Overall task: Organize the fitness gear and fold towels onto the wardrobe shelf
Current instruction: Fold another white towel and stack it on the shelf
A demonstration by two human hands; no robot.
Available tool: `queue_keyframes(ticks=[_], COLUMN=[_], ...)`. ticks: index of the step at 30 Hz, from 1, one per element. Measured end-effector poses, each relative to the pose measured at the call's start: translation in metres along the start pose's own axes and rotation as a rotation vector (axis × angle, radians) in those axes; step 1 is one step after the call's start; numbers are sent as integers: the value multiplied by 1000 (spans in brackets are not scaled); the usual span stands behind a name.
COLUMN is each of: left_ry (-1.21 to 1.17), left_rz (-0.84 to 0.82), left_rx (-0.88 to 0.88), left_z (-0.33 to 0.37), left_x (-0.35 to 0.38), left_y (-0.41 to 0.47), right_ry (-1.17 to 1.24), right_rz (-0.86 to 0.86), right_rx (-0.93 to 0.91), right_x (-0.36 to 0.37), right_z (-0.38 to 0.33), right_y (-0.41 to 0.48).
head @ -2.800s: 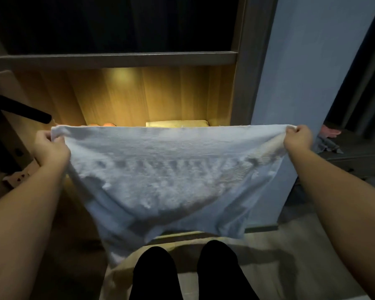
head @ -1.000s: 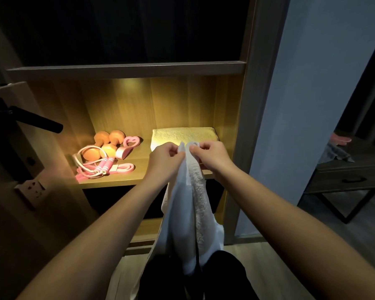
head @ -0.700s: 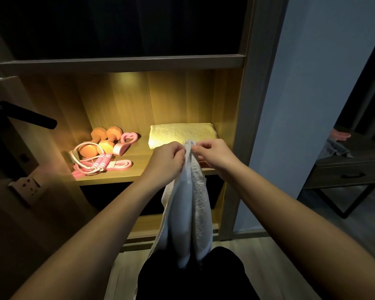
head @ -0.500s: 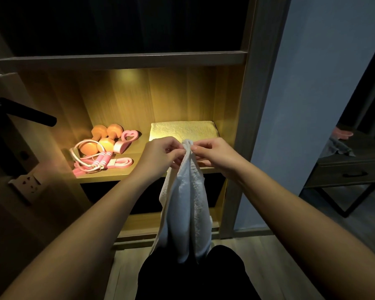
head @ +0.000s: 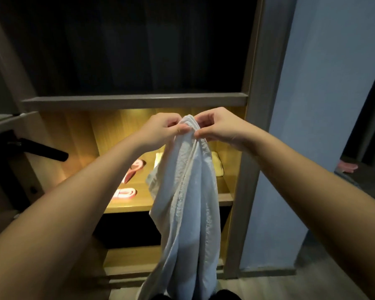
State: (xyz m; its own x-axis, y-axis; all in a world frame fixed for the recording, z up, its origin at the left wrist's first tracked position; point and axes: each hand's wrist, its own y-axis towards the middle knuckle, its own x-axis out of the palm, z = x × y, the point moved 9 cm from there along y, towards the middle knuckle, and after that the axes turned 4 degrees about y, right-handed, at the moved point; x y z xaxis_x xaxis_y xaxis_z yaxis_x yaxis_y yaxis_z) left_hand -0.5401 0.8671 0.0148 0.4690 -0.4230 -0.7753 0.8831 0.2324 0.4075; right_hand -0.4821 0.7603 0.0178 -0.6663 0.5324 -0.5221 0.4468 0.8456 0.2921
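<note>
Two bare arms reach toward a lit wooden wardrobe shelf (head: pixel 136 205). The left hand (head: pixel 162 128) and right hand (head: pixel 220 128) meet just above centre, fingers curled, pinching the gathered top edge of a white towel (head: pixel 188 202) that hangs doubled toward 6 o'clock. Behind the cloth, a folded yellow towel (head: pixel 217 163) shows at its 3 o'clock; pink fitness gear (head: pixel 135 167) lies at its 9 o'clock.

Black door handle (head: pixel 41 149) jutted out at left. Blue wall (head: pixel 325 105) filled the right; pink object (head: pixel 347 166) lay past its edge. Wood floor (head: pixel 290 286) below.
</note>
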Motion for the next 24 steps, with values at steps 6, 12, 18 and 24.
queue_keyframes(ticks=[6, 12, 18, 24], left_ry=[-70, -120, 96, 665], left_rz=[142, -6, 155, 263], left_rx=[46, -37, -115, -10], left_z=[25, 16, -3, 37], left_x=[-49, -54, -108, -134], left_y=[35, 29, 23, 27], right_ry=[-115, -40, -108, -154], right_rz=[152, 326, 347, 170], right_rx=[-83, -94, -32, 92], right_x=[-42, -95, -127, -137], right_z=[-51, -86, -82, -68], right_y=[27, 46, 54, 45])
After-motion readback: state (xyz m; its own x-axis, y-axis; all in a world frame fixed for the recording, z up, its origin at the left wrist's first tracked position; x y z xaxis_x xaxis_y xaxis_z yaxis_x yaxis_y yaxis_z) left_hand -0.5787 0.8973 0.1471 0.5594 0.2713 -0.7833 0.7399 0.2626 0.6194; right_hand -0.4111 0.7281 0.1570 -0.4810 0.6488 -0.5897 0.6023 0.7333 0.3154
